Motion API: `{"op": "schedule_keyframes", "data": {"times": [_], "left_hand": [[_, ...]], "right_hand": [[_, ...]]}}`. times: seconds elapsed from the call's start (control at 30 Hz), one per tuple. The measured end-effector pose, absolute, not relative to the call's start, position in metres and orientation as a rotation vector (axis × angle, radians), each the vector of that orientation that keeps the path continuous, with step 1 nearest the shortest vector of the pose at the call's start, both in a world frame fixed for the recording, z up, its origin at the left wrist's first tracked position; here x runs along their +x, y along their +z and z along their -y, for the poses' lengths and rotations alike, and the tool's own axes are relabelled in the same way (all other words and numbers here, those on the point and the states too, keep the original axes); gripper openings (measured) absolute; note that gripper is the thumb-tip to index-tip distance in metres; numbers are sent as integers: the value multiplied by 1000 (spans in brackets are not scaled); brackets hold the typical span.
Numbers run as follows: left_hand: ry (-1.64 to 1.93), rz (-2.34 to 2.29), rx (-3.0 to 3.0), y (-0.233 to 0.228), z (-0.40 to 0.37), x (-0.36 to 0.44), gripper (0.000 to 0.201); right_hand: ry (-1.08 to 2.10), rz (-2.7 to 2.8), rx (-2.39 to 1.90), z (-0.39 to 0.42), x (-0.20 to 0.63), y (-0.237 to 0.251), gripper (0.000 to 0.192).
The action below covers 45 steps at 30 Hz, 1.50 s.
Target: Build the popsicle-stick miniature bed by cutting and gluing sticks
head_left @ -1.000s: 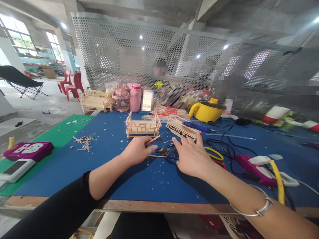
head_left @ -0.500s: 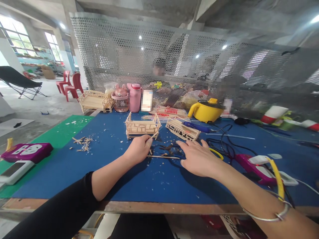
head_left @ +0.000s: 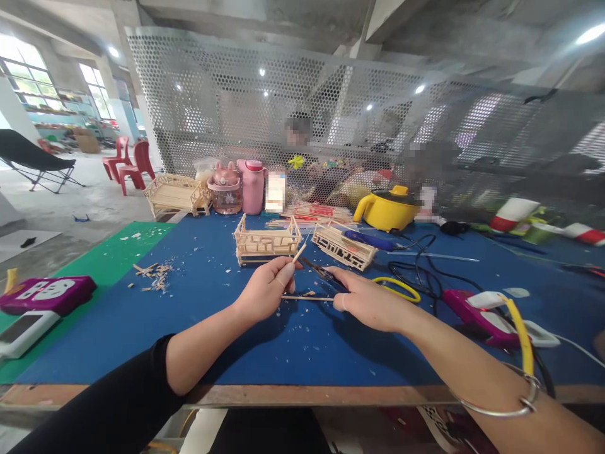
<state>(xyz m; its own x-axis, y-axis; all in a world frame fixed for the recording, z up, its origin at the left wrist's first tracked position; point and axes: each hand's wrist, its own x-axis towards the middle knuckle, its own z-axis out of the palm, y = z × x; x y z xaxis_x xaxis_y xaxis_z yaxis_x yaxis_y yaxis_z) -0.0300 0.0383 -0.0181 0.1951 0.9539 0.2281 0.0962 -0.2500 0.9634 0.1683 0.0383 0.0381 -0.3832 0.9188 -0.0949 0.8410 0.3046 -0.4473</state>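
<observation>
My left hand [head_left: 265, 287] pinches a short thin wooden stick [head_left: 299, 252], which points up and away from me. In my right hand [head_left: 373, 301] is a pair of pliers [head_left: 322, 272], its dark jaws directed left toward the stick. Whether the jaws touch the stick I cannot tell. Another thin wooden stick [head_left: 307, 298] lies flat on the table between both hands, its right end by my right fingers. Just beyond my left hand stands a small stick-built frame [head_left: 268, 243] with railings. A second stick-built piece [head_left: 343, 247] rests tilted beyond my right hand.
A blue tool [head_left: 368, 239] with black cords lies at the right, near a yellow pot [head_left: 390, 211] and a purple power strip [head_left: 479, 318]. Stick scraps [head_left: 155, 276] are piled left. Bottles [head_left: 253, 187] and a perforated metal screen [head_left: 212, 94] stand behind, people beyond it.
My right hand has closed around the pliers and lifted them from the table toward the left hand. The stick in my left hand now points more upward. The view has shifted slightly.
</observation>
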Motion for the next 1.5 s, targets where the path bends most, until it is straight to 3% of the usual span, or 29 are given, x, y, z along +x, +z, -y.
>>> {"op": "schedule_keyframes", "data": {"times": [0.3,0.53,1.03,1.13,1.4,1.5], "left_hand": [[1139,-1081,1680,-12,-32,-29,37],[1131,-1086,1692,-10,-30,-27,42],[1115,-1064,1674,-12,-30,-27,38],[1098,-1066,1640,-13,-32,-28,38],[996,-1175,1410,-21,-38,-26,36],[943,-1220,1378,-19,-39,-25,35]], "right_hand": [[661,2332,-1669,-38,165,40,56],[712,2345,-1578,-40,162,38,39],[735,2350,-1624,-39,165,43,34],[514,2392,-1677,-38,160,38,27],[-601,2358,-1678,-47,148,18,26],[-697,2350,-1685,-50,148,18,29]]}}
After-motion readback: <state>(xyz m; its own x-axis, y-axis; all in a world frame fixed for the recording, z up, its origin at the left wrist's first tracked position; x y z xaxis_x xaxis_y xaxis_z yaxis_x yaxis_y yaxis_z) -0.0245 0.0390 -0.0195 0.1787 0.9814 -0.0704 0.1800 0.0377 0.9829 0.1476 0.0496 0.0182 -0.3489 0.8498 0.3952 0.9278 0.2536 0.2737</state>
